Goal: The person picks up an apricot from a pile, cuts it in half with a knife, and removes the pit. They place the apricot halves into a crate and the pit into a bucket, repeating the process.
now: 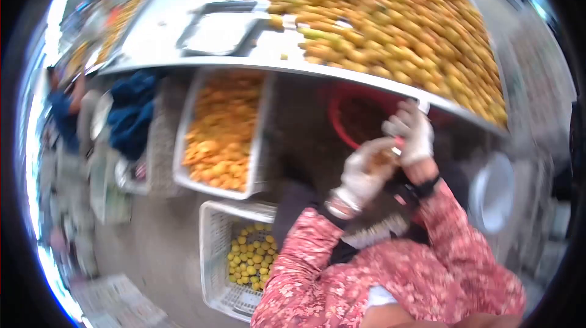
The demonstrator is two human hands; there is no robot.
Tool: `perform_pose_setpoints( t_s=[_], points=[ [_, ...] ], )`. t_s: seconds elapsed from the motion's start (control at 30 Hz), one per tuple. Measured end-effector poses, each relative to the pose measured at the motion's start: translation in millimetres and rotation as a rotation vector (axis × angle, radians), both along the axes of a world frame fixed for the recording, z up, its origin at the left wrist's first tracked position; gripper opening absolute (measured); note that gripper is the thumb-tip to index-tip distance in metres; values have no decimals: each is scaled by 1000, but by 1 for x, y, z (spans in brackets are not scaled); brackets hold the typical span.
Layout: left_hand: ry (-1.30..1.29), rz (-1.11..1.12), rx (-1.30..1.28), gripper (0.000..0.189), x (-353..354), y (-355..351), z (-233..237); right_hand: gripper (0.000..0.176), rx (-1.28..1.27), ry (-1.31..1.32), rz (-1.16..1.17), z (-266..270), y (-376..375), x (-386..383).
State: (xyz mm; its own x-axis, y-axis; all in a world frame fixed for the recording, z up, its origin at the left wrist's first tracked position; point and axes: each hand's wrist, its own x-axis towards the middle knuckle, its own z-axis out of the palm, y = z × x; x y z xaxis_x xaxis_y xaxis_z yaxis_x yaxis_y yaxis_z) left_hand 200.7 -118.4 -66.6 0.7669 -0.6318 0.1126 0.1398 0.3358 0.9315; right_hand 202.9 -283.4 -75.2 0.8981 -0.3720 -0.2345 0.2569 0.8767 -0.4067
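Observation:
My left hand [363, 175], in a white glove, is closed around an orange-brown fruit [382, 161] in front of my body. Close against it, my right hand [415, 134], gloved too, grips a small tool with a red part [399, 142] at the fruit; blur and fingers hide its exact kind. Just beyond both hands, a red basin [334, 115] stands beneath the table edge, with dark contents. Above them, a large heap of yellow-orange fruit [390, 29] covers the right side of the white table [152, 35].
A metal-rimmed tray [189, 38] lies on the table. Below it stands a white crate [180, 157] of orange fruit. Nearer me is another white crate [209, 255] holding small yellow fruit. A pale bucket [492, 194] is at right. A person in blue [64, 117] is at far left.

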Motion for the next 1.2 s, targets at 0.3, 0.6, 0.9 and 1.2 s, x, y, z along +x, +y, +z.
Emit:
perform_pose_setpoints(
  t_s=[0.3,0.6,0.9,1.2],
  points=[
    [631,-60,-129,31,19,-14,-45,6,-1023,273,-147,4,-7,3],
    [660,126,-326,28,23,-14,-64,18,-1544,278,217,17,34,-47],
    [689,457,-1106,51,120,91,-6,18,-1597,357,286,66,21,-56],
    [786,249,-715,39,98,66,-19,29,-2101,253,192,109,-74,89]
  ],
)
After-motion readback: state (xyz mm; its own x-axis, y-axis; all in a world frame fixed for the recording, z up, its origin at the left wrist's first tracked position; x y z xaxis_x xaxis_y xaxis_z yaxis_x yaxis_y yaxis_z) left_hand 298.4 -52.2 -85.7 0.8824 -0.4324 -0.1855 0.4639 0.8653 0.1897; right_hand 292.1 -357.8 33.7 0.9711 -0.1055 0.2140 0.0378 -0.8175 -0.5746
